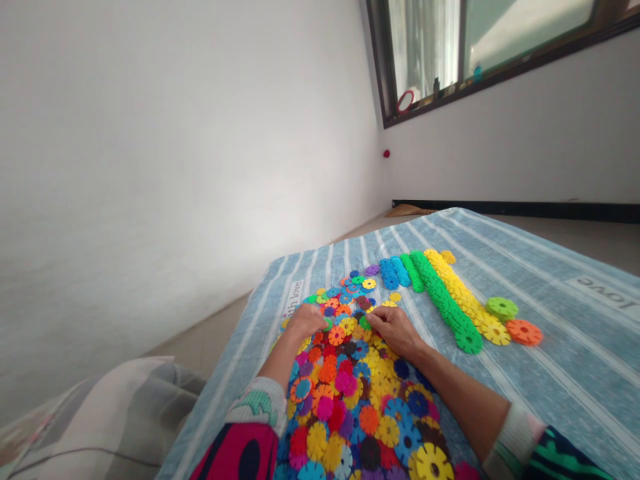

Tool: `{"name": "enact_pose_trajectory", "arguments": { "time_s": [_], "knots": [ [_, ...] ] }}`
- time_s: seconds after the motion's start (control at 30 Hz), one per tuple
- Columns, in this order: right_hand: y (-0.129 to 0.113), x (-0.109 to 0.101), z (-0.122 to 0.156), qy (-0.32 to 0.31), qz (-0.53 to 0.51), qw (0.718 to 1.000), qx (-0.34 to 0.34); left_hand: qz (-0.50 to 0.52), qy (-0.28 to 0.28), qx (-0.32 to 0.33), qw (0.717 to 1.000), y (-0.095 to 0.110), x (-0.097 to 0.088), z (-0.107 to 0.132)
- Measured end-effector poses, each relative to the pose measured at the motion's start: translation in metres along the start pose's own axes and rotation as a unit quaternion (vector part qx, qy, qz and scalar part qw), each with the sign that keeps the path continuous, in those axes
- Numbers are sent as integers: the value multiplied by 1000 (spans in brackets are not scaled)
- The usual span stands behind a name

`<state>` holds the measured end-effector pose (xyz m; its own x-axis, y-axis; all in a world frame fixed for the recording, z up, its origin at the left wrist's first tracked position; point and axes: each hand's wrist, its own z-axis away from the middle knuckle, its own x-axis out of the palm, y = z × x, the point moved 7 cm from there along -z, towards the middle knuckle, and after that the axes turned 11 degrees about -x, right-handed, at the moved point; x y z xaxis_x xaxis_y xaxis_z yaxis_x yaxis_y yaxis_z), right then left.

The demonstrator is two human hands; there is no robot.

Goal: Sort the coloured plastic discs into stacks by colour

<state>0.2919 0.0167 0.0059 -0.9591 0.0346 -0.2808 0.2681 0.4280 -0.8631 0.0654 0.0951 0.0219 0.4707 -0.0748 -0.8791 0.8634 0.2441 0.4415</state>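
A large heap of multicoloured plastic snowflake building discs (345, 383) spreads over the cloth in front of me. My left hand (306, 321) reaches into the heap's far left part, fingers closed at a green disc (328, 325). On the opposite side, my right hand (396, 329) pinches with thumb and forefinger at another green disc (365, 323). Right of the heap lie sorted rows of overlapping discs: a long green row (440, 300), a yellow row (463, 293), a short green row (412, 272) and blue rows (389, 273).
Blue-and-white striped cloth (565, 320) covers the table. A lime disc (502, 307) and an orange disc (524, 332) lie at the yellow row's near end; a purple disc (372, 270) sits by the blue rows. Grey checked fabric (135, 400) is at lower left, beside a white wall (190, 147).
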Motion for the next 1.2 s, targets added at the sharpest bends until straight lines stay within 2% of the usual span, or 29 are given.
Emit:
{"name": "enact_pose_trajectory", "arguments": {
  "time_s": [0.2,0.27,0.37,0.43,0.53,0.63,0.73,0.83,0.97,1.07,1.2],
  "knots": [
    [-6,-1,0,18,-28,999,-18,69,9,12,997,10,-9,12],
    [-11,-1,1,31,-50,998,-34,91,15,21,996,17,-16,22],
    [-17,8,2,15,-84,995,-51,166,6,42,985,30,-22,44],
    [-18,15,2,2,-100,994,-54,222,-38,54,973,39,-18,62],
    [-17,18,2,11,-87,994,-58,260,-103,37,959,46,-4,86],
    [-19,17,-1,10,-50,997,-55,298,-120,5,947,46,5,99],
    [-28,15,-4,-30,-13,998,-59,322,-112,-16,940,48,7,105],
    [-41,6,-9,-55,-2,996,-63,343,-106,-16,933,53,4,109],
    [-60,-7,-11,-132,-25,990,-46,363,-110,-20,925,60,1,113],
    [-78,-24,-7,-190,-12,981,-42,387,-116,-17,914,67,4,119],
    [-98,-55,4,-224,34,972,-61,416,-140,31,898,91,18,136]
  ]
}}
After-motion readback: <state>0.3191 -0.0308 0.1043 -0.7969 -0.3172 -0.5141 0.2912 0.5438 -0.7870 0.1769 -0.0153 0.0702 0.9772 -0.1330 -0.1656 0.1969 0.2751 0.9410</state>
